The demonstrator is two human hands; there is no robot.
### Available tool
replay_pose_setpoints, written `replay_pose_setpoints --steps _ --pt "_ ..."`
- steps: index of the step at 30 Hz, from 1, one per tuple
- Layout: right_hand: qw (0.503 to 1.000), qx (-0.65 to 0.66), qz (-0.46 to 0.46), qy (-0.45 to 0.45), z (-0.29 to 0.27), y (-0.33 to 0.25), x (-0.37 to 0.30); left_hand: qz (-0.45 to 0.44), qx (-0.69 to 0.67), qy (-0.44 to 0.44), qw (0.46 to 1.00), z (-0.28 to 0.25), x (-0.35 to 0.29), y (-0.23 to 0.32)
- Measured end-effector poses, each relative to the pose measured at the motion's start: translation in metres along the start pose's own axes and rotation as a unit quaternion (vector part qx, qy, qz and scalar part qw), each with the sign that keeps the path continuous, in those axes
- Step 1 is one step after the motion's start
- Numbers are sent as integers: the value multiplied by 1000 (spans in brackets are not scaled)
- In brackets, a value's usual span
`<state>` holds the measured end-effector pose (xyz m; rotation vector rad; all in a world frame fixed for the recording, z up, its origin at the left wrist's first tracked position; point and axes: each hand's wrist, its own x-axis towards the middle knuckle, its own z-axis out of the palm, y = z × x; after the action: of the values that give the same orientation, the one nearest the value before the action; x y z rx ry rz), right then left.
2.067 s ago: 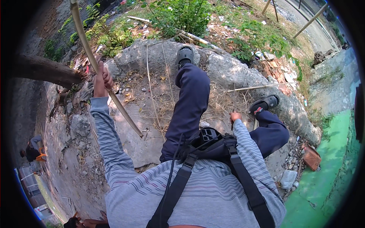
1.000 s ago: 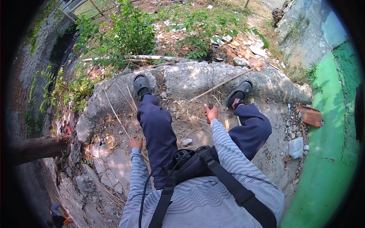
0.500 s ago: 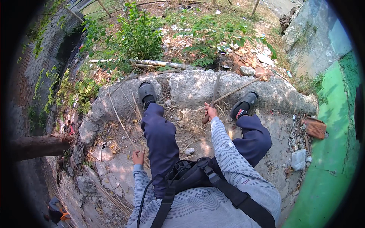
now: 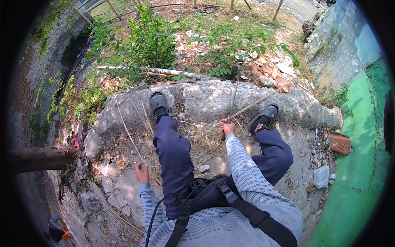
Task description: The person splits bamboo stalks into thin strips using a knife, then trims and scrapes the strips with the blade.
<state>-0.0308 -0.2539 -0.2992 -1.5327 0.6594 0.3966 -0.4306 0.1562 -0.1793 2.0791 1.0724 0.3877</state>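
Observation:
My right hand is wrapped round the brown handle of a machete. Its narrow dark blade points away from me, over the concrete ledge, and looks nearly edge-on. A thin pale stick slants across the ledge, passing close to the blade and my right fingers. My left hand hovers left of my left knee, fingers loosely curled with a gap at the thumb and nothing visible in it. Close to its fingertips runs a long thin strip lying on the ground. Pale shavings are heaped between my feet.
My shoes rest against the broken concrete ledge. Beyond it are leafy plants, a pole and rubble. A green wall stands right, near a brown block and a white chunk. A trunk juts in left; another person is lower left.
The machete has turned more upright and edge-on, and my right hand has shifted slightly left and nearer. My left hand has moved a little left, its fingers turned upward.

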Motion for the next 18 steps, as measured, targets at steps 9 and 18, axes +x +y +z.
replay_pose_setpoints --steps 9,18 --pt "986 83 -139 -45 -1 -92 -100 277 -37 34 960 -45 1 311" --pt "954 97 -207 -196 -20 -225 -301 534 -88 -166 825 -44 -58 436"
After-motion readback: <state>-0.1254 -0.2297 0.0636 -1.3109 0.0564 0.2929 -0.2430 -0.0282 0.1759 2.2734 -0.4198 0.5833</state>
